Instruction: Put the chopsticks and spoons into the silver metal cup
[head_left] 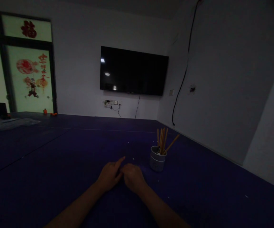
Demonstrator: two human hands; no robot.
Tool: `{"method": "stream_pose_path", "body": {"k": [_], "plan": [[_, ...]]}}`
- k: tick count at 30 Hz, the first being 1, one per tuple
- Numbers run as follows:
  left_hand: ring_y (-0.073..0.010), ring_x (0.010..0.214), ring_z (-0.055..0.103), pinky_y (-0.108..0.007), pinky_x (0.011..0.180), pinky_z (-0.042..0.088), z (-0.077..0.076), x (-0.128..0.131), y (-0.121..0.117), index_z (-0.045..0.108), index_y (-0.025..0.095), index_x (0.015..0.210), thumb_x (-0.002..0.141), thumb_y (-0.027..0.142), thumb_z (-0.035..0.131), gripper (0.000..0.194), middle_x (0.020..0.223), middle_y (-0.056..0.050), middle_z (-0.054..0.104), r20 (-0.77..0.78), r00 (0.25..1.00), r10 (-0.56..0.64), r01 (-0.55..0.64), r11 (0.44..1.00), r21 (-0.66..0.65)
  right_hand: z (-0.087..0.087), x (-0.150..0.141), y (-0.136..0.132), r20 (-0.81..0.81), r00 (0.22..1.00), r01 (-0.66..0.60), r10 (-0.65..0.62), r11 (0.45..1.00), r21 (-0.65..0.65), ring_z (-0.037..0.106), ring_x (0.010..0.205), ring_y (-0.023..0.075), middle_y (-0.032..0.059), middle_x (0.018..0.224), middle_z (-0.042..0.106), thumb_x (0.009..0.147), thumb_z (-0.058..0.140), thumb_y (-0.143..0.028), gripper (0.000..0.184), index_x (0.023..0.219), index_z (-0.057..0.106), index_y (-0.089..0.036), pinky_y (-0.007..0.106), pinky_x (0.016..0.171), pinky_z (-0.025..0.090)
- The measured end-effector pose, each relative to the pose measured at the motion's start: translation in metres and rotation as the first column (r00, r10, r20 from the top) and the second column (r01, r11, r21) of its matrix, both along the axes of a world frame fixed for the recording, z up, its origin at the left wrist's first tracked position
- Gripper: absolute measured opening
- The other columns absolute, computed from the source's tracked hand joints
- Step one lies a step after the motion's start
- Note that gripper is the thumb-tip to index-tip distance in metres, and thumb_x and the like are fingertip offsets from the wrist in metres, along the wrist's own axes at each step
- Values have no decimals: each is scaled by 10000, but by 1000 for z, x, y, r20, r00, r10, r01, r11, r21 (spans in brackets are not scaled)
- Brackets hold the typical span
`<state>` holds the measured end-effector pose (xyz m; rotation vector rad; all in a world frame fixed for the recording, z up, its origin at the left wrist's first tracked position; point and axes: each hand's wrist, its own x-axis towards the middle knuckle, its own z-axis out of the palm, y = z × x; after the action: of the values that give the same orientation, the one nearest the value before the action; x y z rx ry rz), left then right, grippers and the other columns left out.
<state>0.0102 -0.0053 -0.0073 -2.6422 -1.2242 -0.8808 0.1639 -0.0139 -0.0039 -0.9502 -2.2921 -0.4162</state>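
Observation:
My left hand [110, 174] rests low over the dark purple tabletop [84, 158], its index finger stretched forward and its thumb apart, with nothing visible in it. Right beside it, my right hand [132, 177] is closed, fingers curled toward the left thumb; the two hands touch or nearly touch. Whatever the right fingers may hold is hidden in the dim light. To the right of that hand stands a grey cup [157, 162], upright, with several thin wooden sticks [162, 139] leaning in it. Neither hand touches the cup.
Small white scraps [133, 158] lie scattered on the table. Clear plastic sheeting [11, 124] and small orange items [53, 114] sit at the far left. A television [134, 71] hangs on the back wall, and a black cable [183, 76] runs down the right wall.

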Motion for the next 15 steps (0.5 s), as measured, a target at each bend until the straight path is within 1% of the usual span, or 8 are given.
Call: {"method": "stream_pose_path", "body": {"k": [2,4,8,12,15], "plan": [[-195,941,575,-341,831,431,-1,1,0,434,206,1202,810,235,417,393,1046,-73,629,-25,999,-37,37,999,-6,2,0,-2,28,1000,8,-7,998,-56,591,733,164,46,807,670,725,421,-82,252,814,634,-185,263,677,451],[-199,910,586,-334,801,441,-2,1,1,503,193,1099,821,235,401,299,997,-74,644,-44,998,-48,47,999,-23,5,1,-3,36,999,17,-14,995,-94,594,739,162,43,832,673,733,416,-85,261,838,632,-188,258,681,447],[-193,852,596,-312,747,449,-3,2,2,511,185,1060,830,233,387,265,926,-69,652,-57,997,-53,50,998,-50,7,2,-5,34,999,19,-15,993,-121,598,741,160,41,819,675,736,406,-86,268,838,631,-190,252,679,441],[-198,843,594,-312,734,445,-3,2,2,500,174,1056,830,234,384,261,918,-74,649,-54,997,-60,57,997,-47,7,2,-6,18,1000,13,-11,993,-119,599,730,156,36,804,673,733,395,-95,274,839,628,-194,247,662,438],[-191,831,595,-299,723,440,-2,2,1,503,178,1027,831,234,383,237,901,-66,649,-51,995,-88,86,995,-49,7,2,-7,10,1000,14,-12,993,-121,602,720,156,35,792,673,732,389,-96,270,822,625,-192,245,652,434]]}}
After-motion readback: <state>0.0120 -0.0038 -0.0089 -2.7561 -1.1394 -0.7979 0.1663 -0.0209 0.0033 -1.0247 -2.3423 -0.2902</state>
